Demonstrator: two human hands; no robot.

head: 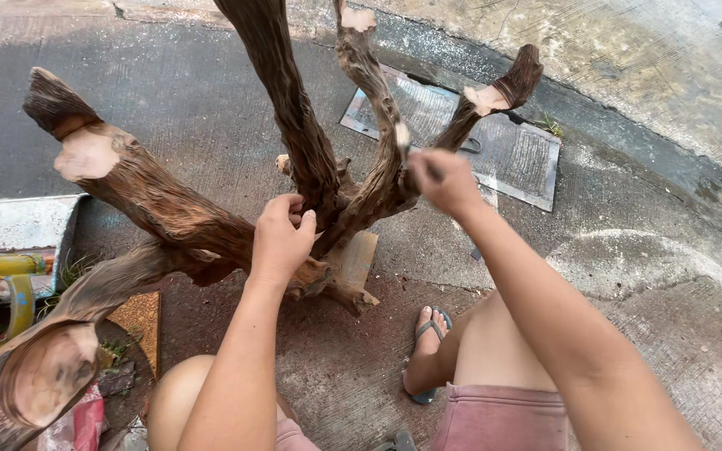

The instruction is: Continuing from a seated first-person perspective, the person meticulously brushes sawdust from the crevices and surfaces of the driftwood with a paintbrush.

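Note:
A large piece of brown driftwood (169, 213) with several gnarled branches stands on the wet pavement in front of me. My left hand (282, 238) grips it near the spot where the branches join. My right hand (440, 179) is closed around a small dark tool whose tip touches the middle branch (378, 108); the tool is mostly hidden by my fingers. My knees and my right foot in a flip-flop (428, 351) are below the wood.
A metal drain cover (511, 154) lies flat behind the wood. A yellow and white metal object (10, 267) sits at the left edge. A curb (628, 108) runs across the upper right. A red bag (85, 422) lies at the lower left.

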